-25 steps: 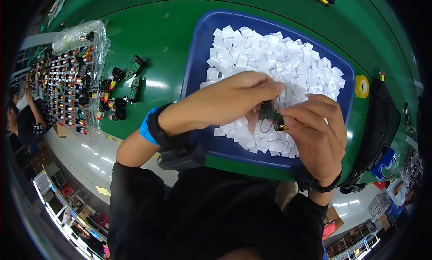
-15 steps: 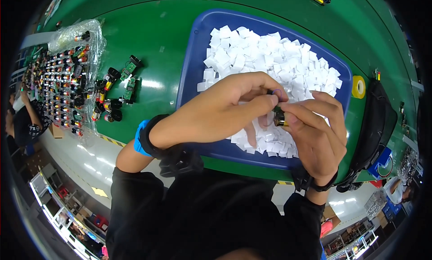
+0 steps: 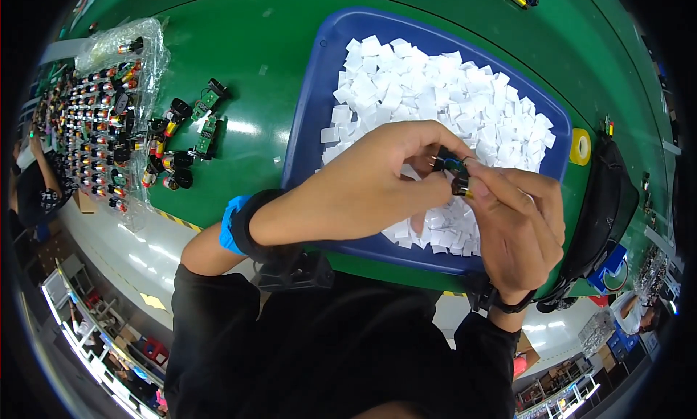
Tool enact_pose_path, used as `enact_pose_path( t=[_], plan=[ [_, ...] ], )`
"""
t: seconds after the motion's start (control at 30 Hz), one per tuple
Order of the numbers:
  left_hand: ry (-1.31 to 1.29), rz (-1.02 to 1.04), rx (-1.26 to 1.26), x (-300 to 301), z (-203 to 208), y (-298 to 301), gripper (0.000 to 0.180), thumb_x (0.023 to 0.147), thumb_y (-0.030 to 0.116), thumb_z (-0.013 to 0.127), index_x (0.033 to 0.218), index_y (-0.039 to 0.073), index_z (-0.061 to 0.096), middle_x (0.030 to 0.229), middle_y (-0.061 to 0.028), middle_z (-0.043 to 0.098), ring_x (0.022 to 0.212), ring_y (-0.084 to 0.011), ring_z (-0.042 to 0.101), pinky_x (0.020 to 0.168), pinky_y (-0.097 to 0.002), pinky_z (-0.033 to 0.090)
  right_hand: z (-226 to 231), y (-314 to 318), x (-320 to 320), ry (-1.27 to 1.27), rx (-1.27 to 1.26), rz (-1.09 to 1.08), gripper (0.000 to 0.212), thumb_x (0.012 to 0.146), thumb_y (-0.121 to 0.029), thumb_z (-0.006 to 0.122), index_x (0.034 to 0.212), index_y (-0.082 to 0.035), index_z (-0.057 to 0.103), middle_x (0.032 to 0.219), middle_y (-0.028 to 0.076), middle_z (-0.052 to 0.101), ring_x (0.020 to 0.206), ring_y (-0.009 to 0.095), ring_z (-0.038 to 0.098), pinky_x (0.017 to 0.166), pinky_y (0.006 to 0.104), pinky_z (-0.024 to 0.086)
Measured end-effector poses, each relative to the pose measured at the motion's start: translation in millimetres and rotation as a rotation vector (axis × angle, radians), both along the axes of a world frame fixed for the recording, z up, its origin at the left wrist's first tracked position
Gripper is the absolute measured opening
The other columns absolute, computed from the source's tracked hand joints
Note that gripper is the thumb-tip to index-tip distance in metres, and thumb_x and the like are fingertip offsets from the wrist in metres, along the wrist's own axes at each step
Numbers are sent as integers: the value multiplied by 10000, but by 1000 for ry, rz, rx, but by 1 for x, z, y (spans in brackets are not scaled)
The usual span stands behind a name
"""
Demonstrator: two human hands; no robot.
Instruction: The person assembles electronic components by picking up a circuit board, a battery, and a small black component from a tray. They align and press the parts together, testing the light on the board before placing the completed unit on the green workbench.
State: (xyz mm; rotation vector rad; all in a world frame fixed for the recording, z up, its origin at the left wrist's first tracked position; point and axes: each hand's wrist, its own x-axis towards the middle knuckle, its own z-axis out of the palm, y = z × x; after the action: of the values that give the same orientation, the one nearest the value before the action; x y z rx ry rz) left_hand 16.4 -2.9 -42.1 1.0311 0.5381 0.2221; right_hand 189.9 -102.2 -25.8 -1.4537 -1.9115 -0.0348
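Note:
Above a blue tray [image 3: 308, 114] heaped with small white paper squares [image 3: 428, 89], both hands hold one small electronic assembly [image 3: 451, 165]. It has a black part with thin metal pins, a bit of green and a yellow-and-dark cylinder at its lower end. My left hand [image 3: 377, 179] comes across from the left, its thumb and fingers closed round the black part. From the right, my right hand [image 3: 517, 223] pinches the cylinder end between thumb and fingertips. The fingers hide much of the assembly.
At left on the green table [image 3: 247, 63] lie several similar assemblies with green boards [image 3: 208, 136], beside rows of more on bubble wrap [image 3: 109, 129]. Right of the tray are a yellow tape roll [image 3: 579, 147] and a black bag [image 3: 601, 201]. Another person [image 3: 42, 194] works at far left.
The assembly has turned between my fingers, so its black part and pins now show. My left wrist has shifted slightly right, and the whole view has moved a little.

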Motion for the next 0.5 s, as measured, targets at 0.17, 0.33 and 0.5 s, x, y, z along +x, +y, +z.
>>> enact_pose_path(
  t=[0.17, 0.33, 0.5],
  plan=[
    [69, -78, -3, -6, 11, 4, 394, 881, -69, 517, 1271, -21, 552, 874, -65, 610, 602, -104, 623, 503, -212, 471, 4, 0, 3, -73, -54, 12, 251, 620, -7, 824, 843, -10, 708, 938, 68, 733, 842, 229, 652, 633, 294, 545],
    [2, -35, -36, -6, 8, 2, 357, 906, -46, 547, 1261, -8, 556, 871, -66, 607, 558, -105, 612, 497, -219, 487, 12, 4, 9, 19, -157, 69, 261, 641, -31, 826, 871, -13, 704, 942, 81, 719, 837, 248, 639, 658, 295, 521],
    [103, -199, 118, -6, 13, 2, 340, 927, -18, 568, 1266, 14, 561, 863, -70, 606, 560, -116, 620, 480, -230, 505, 14, 0, 14, 276, -317, -45, 230, 701, -23, 797, 896, -7, 675, 986, 107, 682, 852, 249, 622, 720, 303, 486]
  ],
)
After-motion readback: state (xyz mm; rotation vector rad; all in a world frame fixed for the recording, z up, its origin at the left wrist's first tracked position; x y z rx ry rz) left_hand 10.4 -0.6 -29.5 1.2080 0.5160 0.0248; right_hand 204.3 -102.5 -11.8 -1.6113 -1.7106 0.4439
